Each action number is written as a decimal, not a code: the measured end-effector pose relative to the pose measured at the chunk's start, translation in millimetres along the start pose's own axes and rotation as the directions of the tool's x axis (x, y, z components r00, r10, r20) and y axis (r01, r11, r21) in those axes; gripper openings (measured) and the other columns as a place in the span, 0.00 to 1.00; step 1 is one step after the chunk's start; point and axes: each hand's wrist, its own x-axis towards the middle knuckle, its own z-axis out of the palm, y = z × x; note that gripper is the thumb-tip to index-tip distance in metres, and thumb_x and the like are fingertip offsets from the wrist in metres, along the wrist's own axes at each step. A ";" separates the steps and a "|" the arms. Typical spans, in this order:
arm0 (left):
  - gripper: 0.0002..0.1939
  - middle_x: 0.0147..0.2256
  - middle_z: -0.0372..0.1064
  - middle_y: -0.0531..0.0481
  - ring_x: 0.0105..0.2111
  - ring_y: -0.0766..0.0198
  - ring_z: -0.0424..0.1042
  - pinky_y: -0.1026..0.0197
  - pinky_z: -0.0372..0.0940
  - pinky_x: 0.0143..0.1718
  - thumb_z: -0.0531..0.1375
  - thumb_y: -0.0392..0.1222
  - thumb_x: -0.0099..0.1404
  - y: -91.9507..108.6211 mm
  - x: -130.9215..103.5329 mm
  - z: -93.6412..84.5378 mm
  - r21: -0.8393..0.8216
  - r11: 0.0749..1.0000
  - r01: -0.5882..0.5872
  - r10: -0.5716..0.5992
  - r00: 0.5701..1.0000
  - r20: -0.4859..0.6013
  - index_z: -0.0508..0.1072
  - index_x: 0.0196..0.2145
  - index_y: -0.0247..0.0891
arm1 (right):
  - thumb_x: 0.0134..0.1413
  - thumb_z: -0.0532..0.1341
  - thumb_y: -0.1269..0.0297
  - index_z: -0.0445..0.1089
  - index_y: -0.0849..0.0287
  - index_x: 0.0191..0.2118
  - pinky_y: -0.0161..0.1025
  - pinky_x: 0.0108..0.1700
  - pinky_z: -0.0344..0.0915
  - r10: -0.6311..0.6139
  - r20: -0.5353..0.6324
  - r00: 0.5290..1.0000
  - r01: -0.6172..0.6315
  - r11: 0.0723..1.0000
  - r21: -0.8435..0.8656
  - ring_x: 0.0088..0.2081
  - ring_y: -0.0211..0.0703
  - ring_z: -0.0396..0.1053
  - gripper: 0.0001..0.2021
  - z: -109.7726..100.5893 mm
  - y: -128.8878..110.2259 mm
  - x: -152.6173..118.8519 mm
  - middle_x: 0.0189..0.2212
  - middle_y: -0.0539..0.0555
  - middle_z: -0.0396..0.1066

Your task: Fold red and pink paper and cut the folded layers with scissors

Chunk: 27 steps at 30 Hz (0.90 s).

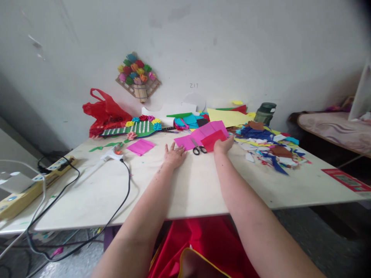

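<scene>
"Why is the left hand (175, 157) flat on the counter (194, 189)?"

"Perhaps for support; its fingers are spread, released, by the larger pink paper (213, 129)."

"And the right hand (223, 146)?"

"Its fingers seem to grasp the red paper (213, 140), right of the scissors (202, 149), likely placed for easy reach."

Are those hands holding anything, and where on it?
The right hand seems to hold the red paper by its right end; the left hand holds nothing visible.

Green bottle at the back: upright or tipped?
Upright: the green bottle has its dark lid at the top and its body below, behind the paper scraps.
</scene>
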 end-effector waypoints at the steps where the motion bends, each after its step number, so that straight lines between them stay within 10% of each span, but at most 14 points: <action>1: 0.26 0.60 0.53 0.59 0.64 0.55 0.35 0.38 0.23 0.59 0.39 0.55 0.66 -0.4 0.0 -0.3 0.004 1.000 0.004 -0.004 1.000 -0.004 0.59 0.58 0.53 | 0.44 0.53 0.76 0.53 0.69 0.58 0.54 0.58 0.50 -0.030 -0.065 0.997 0.021 0.990 -0.138 0.60 0.52 0.52 0.31 -2.0 -4.2 -2.6 0.57 0.69 0.55; 4: 0.25 0.58 0.56 0.59 0.64 0.54 0.37 0.38 0.22 0.59 0.40 0.54 0.66 -3.2 0.4 0.2 0.007 1.000 0.015 -0.015 0.999 -0.029 0.62 0.56 0.53 | 0.48 0.53 0.73 0.61 0.68 0.55 0.54 0.58 0.47 -0.224 0.089 0.970 0.241 0.895 -0.375 0.60 0.54 0.50 0.25 -3.8 -16.3 -12.2 0.58 0.67 0.55; 10: 0.22 0.51 0.67 0.56 0.62 0.54 0.44 0.40 0.24 0.60 0.44 0.52 0.65 -11.9 1.1 1.7 0.006 0.999 0.053 -0.052 0.991 -0.122 0.71 0.49 0.52 | 0.56 0.51 0.64 0.72 0.61 0.45 0.45 0.50 0.54 -0.261 0.638 0.725 0.620 0.652 -0.437 0.45 0.50 0.65 0.16 5.5 -34.4 -42.4 0.40 0.60 0.73; 16: 0.20 0.43 0.73 0.50 0.58 0.55 0.54 0.46 0.26 0.62 0.49 0.53 0.61 -15.7 0.9 -2.5 0.008 0.992 0.127 -0.122 0.970 -0.208 0.76 0.42 0.49 | 0.53 0.55 0.57 0.72 0.63 0.45 0.47 0.49 0.52 -0.123 0.767 0.630 0.721 0.458 -0.520 0.49 0.54 0.62 0.19 8.9 -40.5 -57.0 0.45 0.63 0.70; 27: 0.16 0.38 0.74 0.47 0.51 0.52 0.58 0.47 0.27 0.62 0.51 0.44 0.60 -10.9 0.5 -2.4 0.018 0.996 0.090 -0.082 0.961 -0.266 0.78 0.38 0.46 | 0.49 0.57 0.67 0.70 0.63 0.47 0.45 0.46 0.57 -0.058 0.846 0.531 0.795 0.382 -0.472 0.48 0.55 0.64 0.17 12.2 -50.2 -65.8 0.42 0.66 0.71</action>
